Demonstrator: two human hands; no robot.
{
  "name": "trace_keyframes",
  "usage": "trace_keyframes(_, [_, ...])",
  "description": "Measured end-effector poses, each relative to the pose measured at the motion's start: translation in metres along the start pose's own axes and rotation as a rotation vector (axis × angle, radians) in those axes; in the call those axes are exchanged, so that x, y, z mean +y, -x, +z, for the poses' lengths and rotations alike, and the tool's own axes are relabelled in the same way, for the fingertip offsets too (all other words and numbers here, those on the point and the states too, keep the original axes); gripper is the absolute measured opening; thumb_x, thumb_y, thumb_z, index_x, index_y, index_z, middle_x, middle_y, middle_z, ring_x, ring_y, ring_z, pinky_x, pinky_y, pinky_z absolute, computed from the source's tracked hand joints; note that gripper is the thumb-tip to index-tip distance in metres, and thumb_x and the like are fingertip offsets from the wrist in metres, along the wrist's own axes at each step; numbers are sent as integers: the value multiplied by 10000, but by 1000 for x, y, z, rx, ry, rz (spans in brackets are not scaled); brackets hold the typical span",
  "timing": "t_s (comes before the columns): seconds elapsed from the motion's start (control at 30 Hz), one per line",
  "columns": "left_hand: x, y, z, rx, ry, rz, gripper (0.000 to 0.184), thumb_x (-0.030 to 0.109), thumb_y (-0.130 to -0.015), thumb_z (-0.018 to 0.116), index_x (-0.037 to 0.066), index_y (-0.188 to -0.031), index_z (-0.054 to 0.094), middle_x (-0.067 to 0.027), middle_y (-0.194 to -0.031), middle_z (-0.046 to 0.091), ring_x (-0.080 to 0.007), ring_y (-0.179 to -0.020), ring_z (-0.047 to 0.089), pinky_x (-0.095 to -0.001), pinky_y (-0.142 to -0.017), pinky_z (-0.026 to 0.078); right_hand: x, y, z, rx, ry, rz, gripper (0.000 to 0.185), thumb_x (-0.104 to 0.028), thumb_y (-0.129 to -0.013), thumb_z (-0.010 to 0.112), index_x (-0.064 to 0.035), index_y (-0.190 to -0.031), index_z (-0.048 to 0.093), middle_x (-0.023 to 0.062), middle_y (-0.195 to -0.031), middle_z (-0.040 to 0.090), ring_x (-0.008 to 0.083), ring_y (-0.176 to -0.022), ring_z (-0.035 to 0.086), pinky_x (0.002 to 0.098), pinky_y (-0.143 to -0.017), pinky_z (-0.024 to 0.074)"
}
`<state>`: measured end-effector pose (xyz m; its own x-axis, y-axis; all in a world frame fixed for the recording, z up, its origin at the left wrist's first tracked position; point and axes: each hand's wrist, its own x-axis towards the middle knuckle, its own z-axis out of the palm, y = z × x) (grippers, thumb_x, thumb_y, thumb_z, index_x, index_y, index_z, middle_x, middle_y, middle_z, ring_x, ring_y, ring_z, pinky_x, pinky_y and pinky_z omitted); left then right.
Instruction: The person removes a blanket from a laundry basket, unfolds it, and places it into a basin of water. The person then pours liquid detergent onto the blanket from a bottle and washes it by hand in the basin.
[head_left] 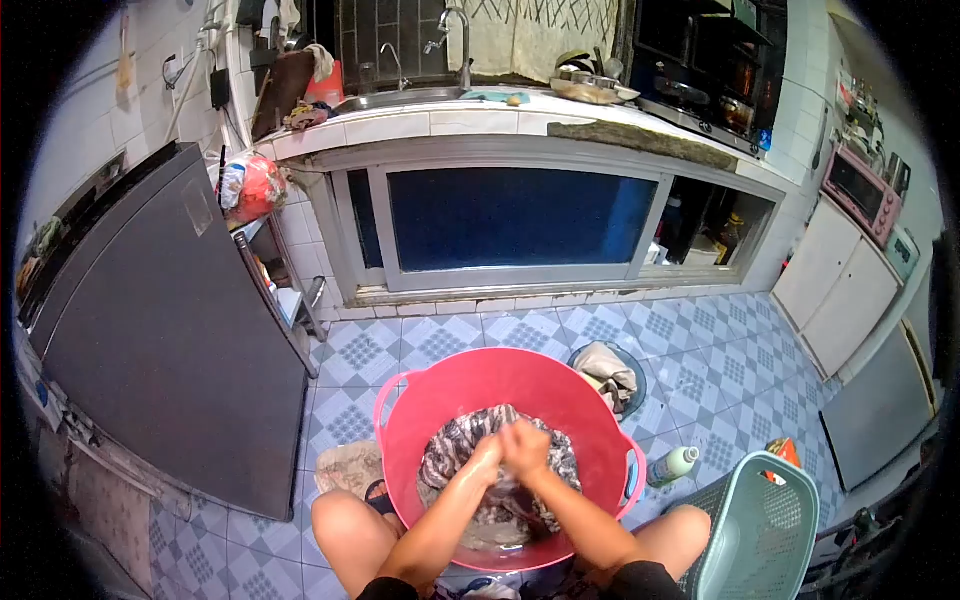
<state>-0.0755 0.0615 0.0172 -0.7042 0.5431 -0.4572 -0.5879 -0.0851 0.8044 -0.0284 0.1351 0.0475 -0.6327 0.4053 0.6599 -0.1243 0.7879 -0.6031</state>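
Note:
A large pink tub (430, 395) with side handles stands on the floor between the person's knees. Inside lies a wet, bunched black-and-white patterned cloth (450, 440), with a little cloudy water at the near side. My left hand (487, 458) and my right hand (525, 447) are pressed together over the middle of the tub. Both have their fingers closed on the patterned cloth, a darker part of which hangs beneath them between the forearms. The fingers are slightly blurred, and most of the gripped part is hidden.
Behind the tub a basin (640, 385) holds light cloth. To the right stand a pale green bottle (673, 466), a green laundry basket (765, 520) and an orange packet (784, 455). A grey refrigerator (175, 330) is at left; a sink counter (470, 122) runs along the back.

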Motion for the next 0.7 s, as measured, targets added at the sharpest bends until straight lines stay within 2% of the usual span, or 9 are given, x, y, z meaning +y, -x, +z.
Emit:
trace_keyframes(0.03, [14, 8, 12, 39, -79, -71, 349, 331, -844, 482, 34, -1007, 562, -86, -944, 577, -198, -884, 529, -323, -756, 433, 5, -12, -6, 22, 18, 201, 201, -163, -779, 570, -45, -629, 507, 142, -576, 515, 305, -491, 520, 368, -456, 403])
trace_keyframes(0.13, [14, 12, 23, 147, -128, -9, 370, 307, -865, 441, -4, -1034, 548, -113, -1021, 555, -194, -911, 516, -301, -764, 416, 2, -12, -7, 52, -35, 219, 212, -167, -794, 559, -38, -636, 501, 144, -594, 522, 308, -501, 522, 365, -461, 402])
trace_keyframes(0.2, [-11, -17, -17, -367, 420, -64, 297, 320, -857, 420, 51, -900, 540, -63, -847, 562, -169, -823, 534, -316, -706, 439, -26, 1, 2, 15, -151, 36, 209, -176, -764, 588, -43, -625, 507, 132, -603, 530, 296, -506, 525, 359, -466, 405])
trace_keyframes(0.23, [-24, -32, -47, -421, 14, 184, 301, 324, -862, 403, 52, -878, 529, -57, -818, 547, -167, -815, 534, -323, -705, 447, -41, 8, 3, -14, -224, -80, 205, -179, -754, 596, -47, -622, 511, 129, -602, 531, 294, -508, 527, 359, -468, 407])
trace_keyframes(0.33, [-35, -4, -33, -216, 329, 421, 330, 345, -867, 393, 57, -943, 536, -68, -842, 547, -161, -794, 530, -325, -689, 440, -31, 13, 6, -137, -41, -279, 209, -211, -749, 600, -68, -621, 517, 98, -566, 517, 276, -492, 529, 354, -459, 416])
trace_keyframes(0.43, [46, 37, 22, 65, -127, -155, 318, 340, -865, 446, 57, -964, 550, -67, -903, 555, -161, -824, 524, -335, -721, 431, 14, -9, -1, 3, 22, 130, 229, -248, -775, 579, -87, -627, 511, 93, -530, 502, 274, -472, 527, 371, -431, 411])
trace_keyframes(0.57, [-4, -10, 0, 96, -79, -110, 276, 320, -858, 473, 62, -918, 553, -56, -835, 560, -160, -772, 531, -296, -665, 434, -6, -4, -3, 4, 1, 112, 243, -199, -759, 600, -62, -595, 484, 133, -528, 491, 297, -455, 499, 375, -442, 399])
trace_keyframes(0.6, [-33, -27, -22, -390, 297, 195, 356, 360, -853, 469, 51, -1022, 520, -66, -896, 547, -169, -844, 520, -304, -703, 427, -31, 0, -3, -22, -57, -36, 241, -203, -748, 606, -64, -594, 484, 134, -540, 496, 294, -455, 498, 375, -442, 401])
trace_keyframes(0.7, [-20, -30, -53, -448, 227, 150, 229, 284, -859, 467, 72, -877, 551, -34, -756, 546, -167, -721, 542, -291, -621, 446, -36, 6, 5, -77, -71, -242, 244, -215, -728, 617, -68, -589, 482, 133, -558, 497, 292, -462, 498, 378, -447, 406])
